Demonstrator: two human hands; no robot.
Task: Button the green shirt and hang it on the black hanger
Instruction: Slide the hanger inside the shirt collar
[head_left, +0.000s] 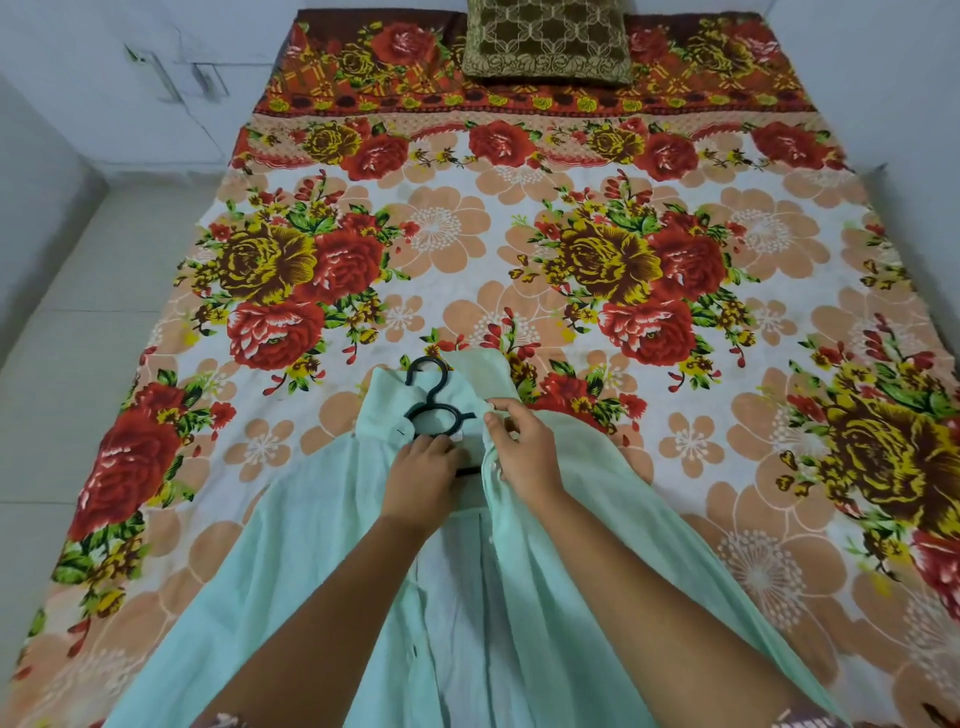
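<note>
The pale green shirt (311, 545) lies on the bed with its collar pointing away from me and its front open down the middle. The black hanger (435, 410) sits inside the collar, its hook poking out past the neck. My left hand (423, 480) rests at the neck opening, fingers curled over the hanger's lower part. My right hand (522, 449) pinches the right front edge of the shirt just below the collar. Most of the hanger's arms are hidden under the fabric.
A floral bedsheet (675, 441) in red, orange and white covers the bed. A brown patterned cushion (548, 41) lies at the far end. Pale floor tiles (78, 364) run along the left side, with white walls behind.
</note>
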